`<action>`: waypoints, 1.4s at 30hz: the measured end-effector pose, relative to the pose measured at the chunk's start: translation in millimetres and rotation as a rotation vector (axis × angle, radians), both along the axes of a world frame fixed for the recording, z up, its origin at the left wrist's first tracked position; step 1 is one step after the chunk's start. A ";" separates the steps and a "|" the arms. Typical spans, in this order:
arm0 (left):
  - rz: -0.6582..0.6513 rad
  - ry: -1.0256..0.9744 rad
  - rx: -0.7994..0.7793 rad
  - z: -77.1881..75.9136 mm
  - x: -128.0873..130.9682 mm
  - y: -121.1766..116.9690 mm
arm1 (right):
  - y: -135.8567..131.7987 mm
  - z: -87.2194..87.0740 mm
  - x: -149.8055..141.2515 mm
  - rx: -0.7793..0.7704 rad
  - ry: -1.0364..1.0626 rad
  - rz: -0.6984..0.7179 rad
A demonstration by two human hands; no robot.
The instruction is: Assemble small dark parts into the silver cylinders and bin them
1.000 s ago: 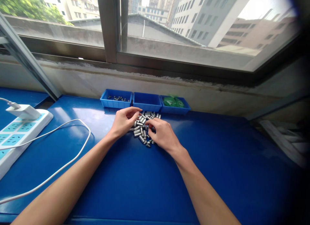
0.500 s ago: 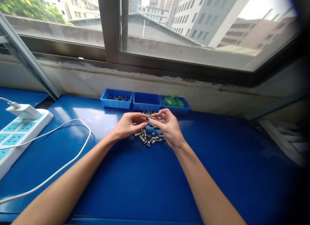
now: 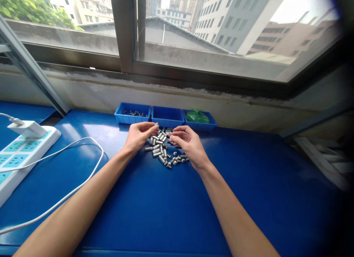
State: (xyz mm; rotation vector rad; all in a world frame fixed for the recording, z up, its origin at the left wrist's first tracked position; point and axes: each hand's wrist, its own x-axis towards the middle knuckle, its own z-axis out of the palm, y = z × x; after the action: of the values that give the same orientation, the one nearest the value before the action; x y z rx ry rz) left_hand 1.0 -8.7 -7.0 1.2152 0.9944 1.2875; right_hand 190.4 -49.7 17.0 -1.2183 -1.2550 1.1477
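Note:
A pile of small metal hex standoffs [image 3: 156, 152] and round-headed screws [image 3: 175, 161] lies on the blue table between my hands. My left hand [image 3: 139, 136] is closed, pinching a small screw [image 3: 156, 124] between thumb and fingertips just in front of the bins. Over the right side of the pile, my right hand [image 3: 190, 144] has thumb and forefinger together. Something small and dark seems to be at its fingertips, but I cannot make it out. The left blue bin [image 3: 132, 119] has several screws in it.
A middle blue bin [image 3: 167, 121] and a right bin [image 3: 199, 126] with green bags [image 3: 197, 116] stand along the wall beneath the window. At the left lie a white power strip [image 3: 30, 153] with a charger [image 3: 27, 129] and a looping white cable [image 3: 91, 174].
My hands have come apart. The left hand has moved left and back toward the bins with the screw, uncovering more of the pile; the right hand has stayed nearly in place.

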 end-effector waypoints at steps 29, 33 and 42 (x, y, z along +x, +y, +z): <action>0.088 -0.039 0.028 7.1 -8.3 1.9 | -5.5 18.2 30.9 0.138 -0.655 0.116; 0.049 0.183 0.144 8.1 -1.1 -5.5 | -4.8 27.9 34.9 0.177 -0.763 0.250; -0.007 0.556 0.434 3.5 6.1 -16.2 | -20.6 22.5 44.8 0.218 -0.858 0.500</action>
State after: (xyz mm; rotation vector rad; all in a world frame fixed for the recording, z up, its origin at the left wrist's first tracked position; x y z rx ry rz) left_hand 7.0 -24.9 -3.5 1.9814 1.1227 1.2202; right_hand 235.2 -70.3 39.5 -1.3077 -2.3655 0.7803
